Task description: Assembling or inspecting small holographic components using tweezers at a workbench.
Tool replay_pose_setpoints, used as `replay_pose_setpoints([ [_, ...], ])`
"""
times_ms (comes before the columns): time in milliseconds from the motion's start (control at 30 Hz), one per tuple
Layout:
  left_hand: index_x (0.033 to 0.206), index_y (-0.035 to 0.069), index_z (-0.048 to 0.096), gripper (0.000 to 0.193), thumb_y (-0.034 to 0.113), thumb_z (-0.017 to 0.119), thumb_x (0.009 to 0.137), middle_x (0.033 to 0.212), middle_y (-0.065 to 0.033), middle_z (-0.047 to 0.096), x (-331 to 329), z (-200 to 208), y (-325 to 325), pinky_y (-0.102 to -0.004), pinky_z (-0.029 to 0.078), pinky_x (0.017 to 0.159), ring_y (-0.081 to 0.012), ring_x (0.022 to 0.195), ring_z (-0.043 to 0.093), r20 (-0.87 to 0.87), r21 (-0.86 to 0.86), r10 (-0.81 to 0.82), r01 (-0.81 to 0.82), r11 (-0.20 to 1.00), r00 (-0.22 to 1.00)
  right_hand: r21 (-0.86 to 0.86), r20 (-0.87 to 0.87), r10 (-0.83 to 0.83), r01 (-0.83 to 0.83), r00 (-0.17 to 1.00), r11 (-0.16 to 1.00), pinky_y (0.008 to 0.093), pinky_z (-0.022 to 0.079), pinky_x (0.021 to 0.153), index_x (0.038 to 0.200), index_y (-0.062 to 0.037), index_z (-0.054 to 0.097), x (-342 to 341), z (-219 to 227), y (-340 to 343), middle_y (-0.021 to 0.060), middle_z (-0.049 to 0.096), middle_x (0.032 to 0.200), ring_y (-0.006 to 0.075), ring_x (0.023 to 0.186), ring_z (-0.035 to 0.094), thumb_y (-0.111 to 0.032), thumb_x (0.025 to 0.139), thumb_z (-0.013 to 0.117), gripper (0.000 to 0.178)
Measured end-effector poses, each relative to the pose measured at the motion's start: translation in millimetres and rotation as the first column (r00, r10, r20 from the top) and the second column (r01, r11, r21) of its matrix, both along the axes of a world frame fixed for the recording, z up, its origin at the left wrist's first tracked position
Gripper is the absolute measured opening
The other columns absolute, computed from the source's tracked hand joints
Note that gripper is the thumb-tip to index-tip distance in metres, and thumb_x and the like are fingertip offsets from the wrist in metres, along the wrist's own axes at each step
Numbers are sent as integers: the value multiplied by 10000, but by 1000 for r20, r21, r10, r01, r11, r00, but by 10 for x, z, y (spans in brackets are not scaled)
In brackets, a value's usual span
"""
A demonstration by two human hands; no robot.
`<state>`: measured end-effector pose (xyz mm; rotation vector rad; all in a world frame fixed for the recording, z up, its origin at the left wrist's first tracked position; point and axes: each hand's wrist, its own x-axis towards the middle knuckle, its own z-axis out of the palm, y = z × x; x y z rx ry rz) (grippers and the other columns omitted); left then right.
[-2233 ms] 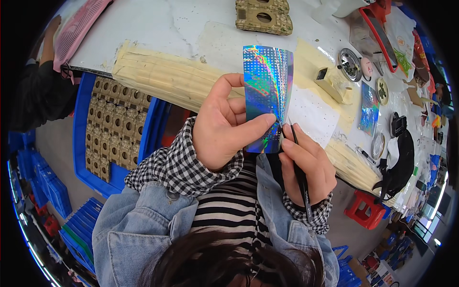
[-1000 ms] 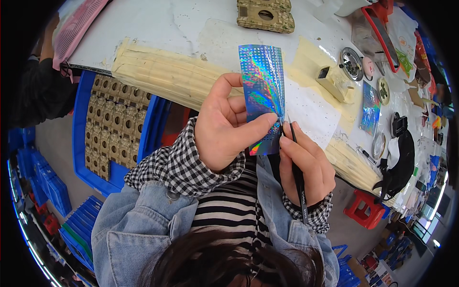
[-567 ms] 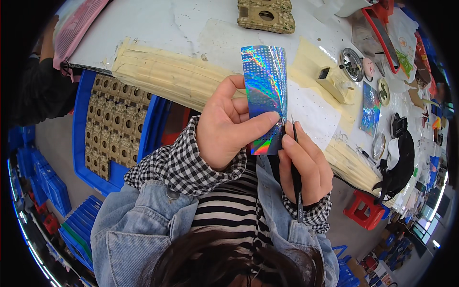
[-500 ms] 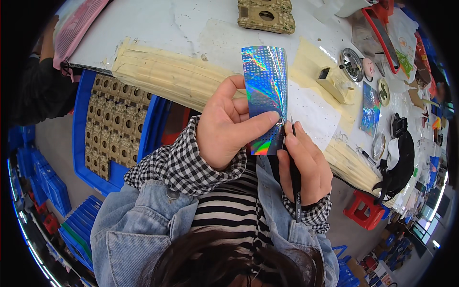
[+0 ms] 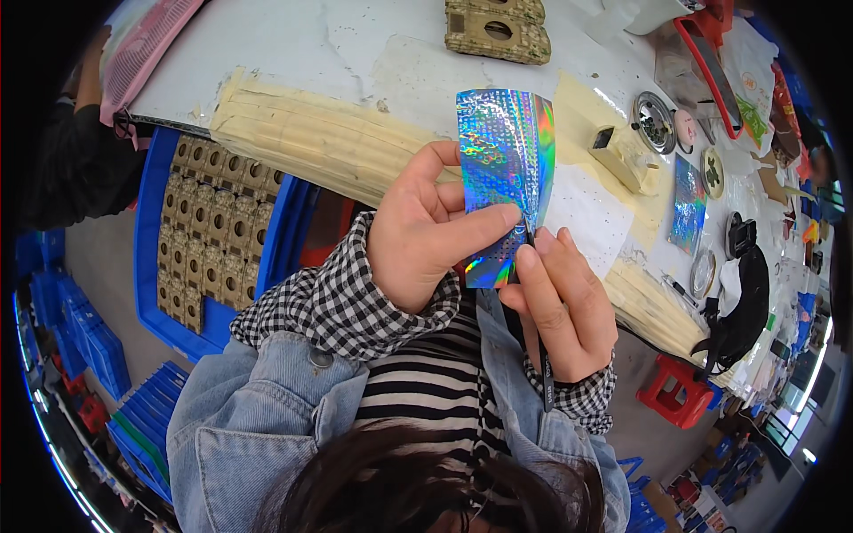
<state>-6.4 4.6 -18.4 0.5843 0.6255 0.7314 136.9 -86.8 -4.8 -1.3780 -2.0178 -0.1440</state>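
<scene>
The holographic sheet (image 5: 500, 178) is pinched in the closed left hand (image 5: 426, 235); the right hand (image 5: 558, 306) grips a thin black tool (image 5: 542, 360) touching its lower edge.

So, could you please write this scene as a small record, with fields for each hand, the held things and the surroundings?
left hand: holds the holographic sheet upright, thumb pressed on its lower part
right hand: grips thin black tweezers, tip at the sheet's lower right edge
sheet: shiny rainbow foil, slightly curved
table: white top, edge wrapped in beige tape
on table: tan perforated blocks, second holographic sheet, round metal tin
below table: blue crate filled with tan parts
</scene>
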Motion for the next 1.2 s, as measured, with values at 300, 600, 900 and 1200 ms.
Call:
replay_pose_setpoints([
  [300,1230,-47,333,511,-6,641,825,1018,-162,634,-3,-22,15,-297,539,794,-177,916,636,1,7,-13,13,1000,1000,-10,-8,5,-5,1000,1000,412,557,823,1025,51,656,2,12,10,165,641,941,292,930,651,-136,788,710,308],
  [600,1232,-53,331,490,-45,612,831,1050,-169,629,-80,-62,136,-323,535,826,-200,933,635,-11,88,202,-201,976,979,-47,-71,-125,122,990,991,425,554,821,1026,21,664,145,-58,-55,166,643,926,304,891,652,-148,774,721,309],
  [900,1219,-45,352,450,-49,595,841,1069,-161,621,-169,-82,232,-334,535,827,-201,954,627,21,121,291,-292,949,956,-88,99,-206,215,973,973,434,525,855,1027,-16,654,258,-345,82,128,652,963,292,963,625,-55,707,737,333],
  [1200,1228,-56,337,459,-61,584,842,1084,-174,615,-202,-84,216,-347,522,863,-207,981,620,52,126,263,-268,955,963,-297,130,-137,171,982,939,497,412,984,877,-35,594,209,-129,149,144,635,1058,338,1044,554,-24,701,675,194],
])
